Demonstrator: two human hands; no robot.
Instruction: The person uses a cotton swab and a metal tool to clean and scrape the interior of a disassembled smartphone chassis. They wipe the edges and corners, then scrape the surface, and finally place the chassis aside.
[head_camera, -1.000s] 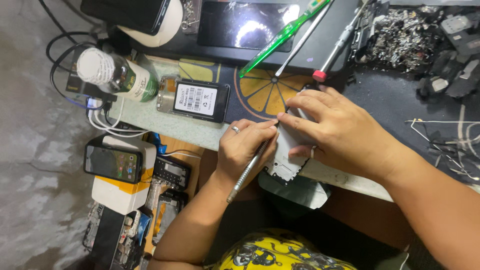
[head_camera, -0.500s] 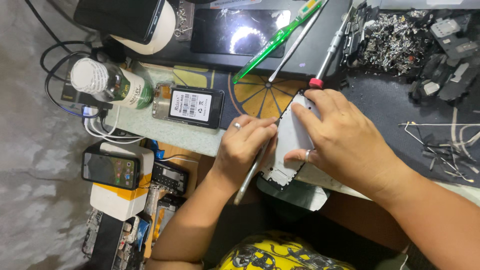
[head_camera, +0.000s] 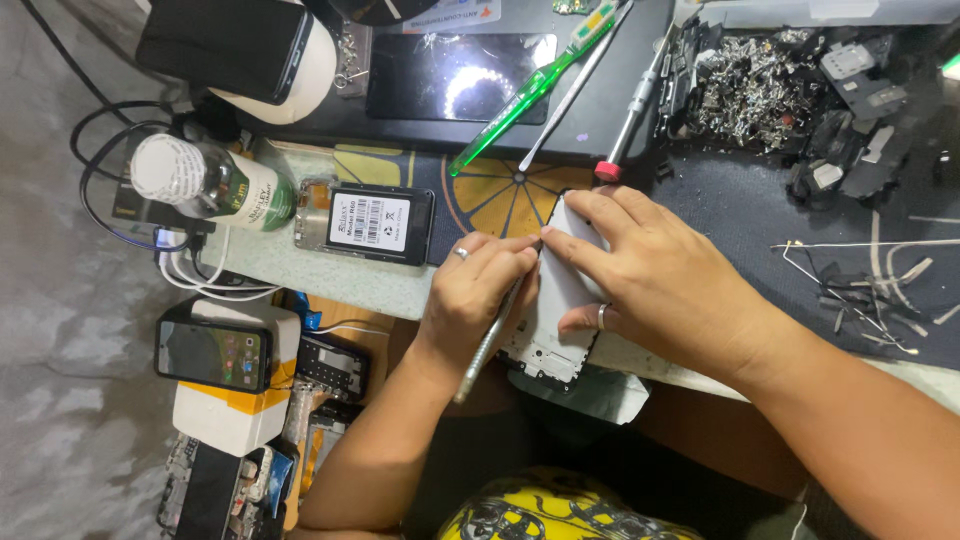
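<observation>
My right hand (head_camera: 655, 275) lies over a white phone frame (head_camera: 556, 312) at the near edge of the bench and holds it down, a ring on one finger. My left hand (head_camera: 478, 295), with a ring too, grips a thin metal tool (head_camera: 487, 345) like a pen. The tool's tip is hidden at the frame's left edge, under my fingers. The lower end of the frame sticks out past the bench edge and shows its inner parts.
A black phone battery (head_camera: 380, 222) and a small bottle (head_camera: 205, 182) lie to the left. A green toothbrush (head_camera: 530, 90), tweezers (head_camera: 575, 85) and a red-tipped screwdriver (head_camera: 628, 115) rest on a dark phone screen (head_camera: 440, 75). Scrap parts (head_camera: 790, 90) pile at the back right. Phones (head_camera: 213, 353) stack low left.
Both hands and the phone frame have stayed in place; the fingers have shifted a little along the frame's edge. The view has moved slightly.
</observation>
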